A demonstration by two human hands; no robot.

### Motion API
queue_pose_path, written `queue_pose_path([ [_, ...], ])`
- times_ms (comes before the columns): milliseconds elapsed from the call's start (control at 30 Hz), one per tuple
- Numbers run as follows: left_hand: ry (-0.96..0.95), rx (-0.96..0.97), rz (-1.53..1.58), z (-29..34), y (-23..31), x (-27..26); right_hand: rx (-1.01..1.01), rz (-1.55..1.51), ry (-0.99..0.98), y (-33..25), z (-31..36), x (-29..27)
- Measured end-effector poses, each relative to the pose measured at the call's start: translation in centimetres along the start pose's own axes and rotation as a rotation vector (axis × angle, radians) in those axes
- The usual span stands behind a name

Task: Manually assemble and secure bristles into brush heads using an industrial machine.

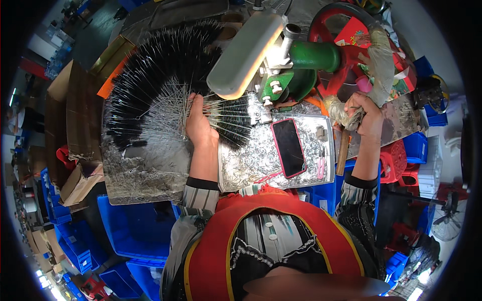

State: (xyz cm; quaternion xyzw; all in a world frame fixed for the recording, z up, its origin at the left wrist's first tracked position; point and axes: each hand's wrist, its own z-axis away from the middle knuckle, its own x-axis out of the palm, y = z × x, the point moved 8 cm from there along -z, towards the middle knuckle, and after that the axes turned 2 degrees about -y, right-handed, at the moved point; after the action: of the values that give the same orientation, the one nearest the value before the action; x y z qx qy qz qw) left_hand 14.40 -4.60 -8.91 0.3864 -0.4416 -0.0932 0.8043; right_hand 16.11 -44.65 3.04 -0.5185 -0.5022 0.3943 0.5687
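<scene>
A wide fan of black-bristled wire brushes (165, 55) lies across the left of the worktable, with thin metal stems converging toward its middle. My left hand (202, 125) is closed around a bunch of these stems; its fingertips are partly hidden among the wires. To the right stands a green hand press (314, 56) with a red handwheel (334, 83). My right hand (365, 114) grips the handle (335, 111) by the wheel, which is wrapped in pale, worn material. Under a lit lamp (246, 55), the press's working end sits close to the brush tips right of my left hand.
A phone in a pink case (288, 148) rests on a pale, scrap-strewn sheet (241, 163) before me. Beside it hangs a wooden tool handle (343, 153). Blue bins (133, 226) stand below the table's edge, cardboard boxes (73, 110) at left, red stools (393, 160) at right.
</scene>
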Motion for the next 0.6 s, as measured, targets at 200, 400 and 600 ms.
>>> queue_pose_path([
  [200, -0.016, 0.043, 0.002, -0.6, 0.0, -0.5, -0.205, -0.06, -0.011, 0.5, 0.4, 0.2],
  [400, -0.176, -0.162, -0.18, 0.7, 0.5, 0.8, -0.451, 0.138, -0.113, 2.7, 0.9, 2.0],
  [600, -0.326, -0.179, -0.322, 0.7, -0.4, 0.6, -0.122, 0.013, 0.033, -0.8, 1.4, 2.2],
])
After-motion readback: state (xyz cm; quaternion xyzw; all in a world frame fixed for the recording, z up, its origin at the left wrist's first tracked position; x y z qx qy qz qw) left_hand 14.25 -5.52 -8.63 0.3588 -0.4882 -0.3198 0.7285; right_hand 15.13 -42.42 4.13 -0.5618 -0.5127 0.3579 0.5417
